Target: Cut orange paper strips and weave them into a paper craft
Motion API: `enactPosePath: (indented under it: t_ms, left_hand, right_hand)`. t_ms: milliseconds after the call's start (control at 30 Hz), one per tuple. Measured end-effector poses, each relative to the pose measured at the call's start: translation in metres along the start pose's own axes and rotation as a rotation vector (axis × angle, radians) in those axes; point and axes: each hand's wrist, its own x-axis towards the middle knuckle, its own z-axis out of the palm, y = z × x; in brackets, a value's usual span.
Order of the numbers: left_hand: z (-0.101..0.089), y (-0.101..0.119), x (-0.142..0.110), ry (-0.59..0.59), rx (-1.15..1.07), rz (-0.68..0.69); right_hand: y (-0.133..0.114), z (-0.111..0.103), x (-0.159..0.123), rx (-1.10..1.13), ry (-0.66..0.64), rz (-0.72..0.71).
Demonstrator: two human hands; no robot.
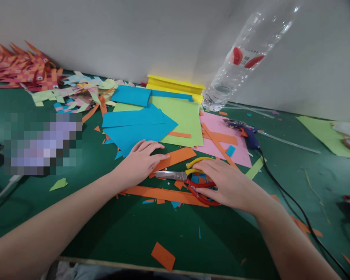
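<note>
In the head view, the right hand [230, 182]'s fingers grasp the scissors [172, 175] by their handles [193, 171], mid-counter [105, 241]. The left hand [140, 161]'s fingers bend loosely over an orange strip [184, 156] beside the blades [169, 175] (whether they pinch it, I cannot tell). Strips and scraps [163, 256] look already cut; green sheets [189, 116] seem largely whole. The blades are shiny metal; the paper is matte, mostly straight-edged, and a spiky woven piece [23, 72] sits far left.

Both forearms [84, 204] forward, left grip [146, 157] palm-down, right grip [220, 179] loosely curled.
</note>
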Motion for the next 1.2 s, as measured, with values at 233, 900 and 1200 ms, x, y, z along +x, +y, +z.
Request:
enactPosePath:
  t_ms: [233, 900, 1200]
  left_hand:
    - [-0.005, -0.015, 0.0, 0.049, 0.009, 0.02]
    - [-0.004, -0.014, 0.001, -0.012, 0.014, 0.046]
    - [-0.003, -0.015, 0.001, 0.004, 0.011, 0.059]
  right_hand:
    - [-0.001, 0.0, 0.001, 0.038, 0.001, 0.024]
    - [-0.006, -0.002, 0.003, 0.036, -0.013, 0.031]
    - [-0.004, 0.0, 0.003, 0.016, -0.013, 0.017]
